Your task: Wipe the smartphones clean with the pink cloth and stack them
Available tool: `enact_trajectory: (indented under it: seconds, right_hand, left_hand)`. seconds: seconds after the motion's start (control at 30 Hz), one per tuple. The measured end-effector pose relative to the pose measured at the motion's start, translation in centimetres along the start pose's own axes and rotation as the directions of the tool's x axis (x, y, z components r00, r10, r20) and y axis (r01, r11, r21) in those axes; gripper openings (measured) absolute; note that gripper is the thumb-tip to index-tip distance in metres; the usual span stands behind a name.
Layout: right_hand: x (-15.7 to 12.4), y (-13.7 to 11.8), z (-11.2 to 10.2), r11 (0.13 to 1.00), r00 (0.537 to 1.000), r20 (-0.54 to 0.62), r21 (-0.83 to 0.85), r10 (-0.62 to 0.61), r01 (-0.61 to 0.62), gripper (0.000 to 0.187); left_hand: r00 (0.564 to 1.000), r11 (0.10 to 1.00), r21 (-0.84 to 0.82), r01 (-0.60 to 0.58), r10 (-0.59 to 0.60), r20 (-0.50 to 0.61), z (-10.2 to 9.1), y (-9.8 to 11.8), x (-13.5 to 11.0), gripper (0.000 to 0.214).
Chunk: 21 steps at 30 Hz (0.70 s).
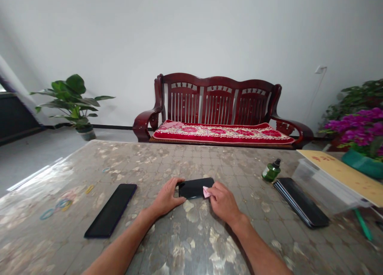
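Observation:
A black smartphone [194, 187] lies sideways on the patterned tablecloth [191, 219] in front of me, its dark screen facing up. My left hand [168, 195] grips the phone's left end, thumb at the near edge and fingers at the far edge. Pinched in my right hand [223, 201] is a small pink cloth [206, 192], which rests against the right end of the screen. The fingertips of the right hand are partly hidden behind its knuckles.
On the left lies a larger dark phone or tablet [111, 211], near some coloured rubber bands [61, 205]. To the right are a green bottle [271, 170], a stack of dark phones [301, 203], a clear plastic box [317, 187] and a green-handled tool [363, 224]. A wooden bench [220, 103] stands beyond the table.

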State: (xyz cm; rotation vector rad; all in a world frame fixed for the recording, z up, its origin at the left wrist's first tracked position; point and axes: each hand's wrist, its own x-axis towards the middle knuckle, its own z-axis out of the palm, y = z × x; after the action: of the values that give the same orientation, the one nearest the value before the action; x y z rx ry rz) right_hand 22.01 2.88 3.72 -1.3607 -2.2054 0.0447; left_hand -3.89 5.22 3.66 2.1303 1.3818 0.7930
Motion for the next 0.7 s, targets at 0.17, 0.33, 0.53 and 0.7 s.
enact_trajectory:
  seconds: [0.17, 0.33, 0.53, 0.7]
  right_hand:
    - [0.6, 0.4, 0.0, 0.999, 1.000, -0.021, -0.042, 0.016, -0.017, 0.026]
    - [1.0, 1.2, -0.1, 0.994, 0.995, -0.074, -0.073, 0.072, -0.078, 0.029]
    - [0.5, -2.2, 0.2, 0.993, 0.992, 0.039, 0.028, -0.119, 0.118, 0.027]
    - [1.0, -1.2, 0.3, 0.999, 0.999, 0.015, -0.014, -0.051, 0.051, 0.029]
  left_hand:
    - [1.000, 1.000, -0.001, -0.005, 0.005, -0.024, 0.1, 0.0, -0.1, 0.049]
    - [0.999, 1.000, -0.003, -0.001, 0.001, -0.042, 0.4, -0.2, -0.2, 0.049]
    - [0.998, 1.000, -0.008, -0.010, 0.010, -0.068, 0.7, -0.6, 0.0, 0.048]
    - [0.998, 0.999, 0.000, -0.040, 0.040, -0.052, 0.7, -0.7, 0.0, 0.039]
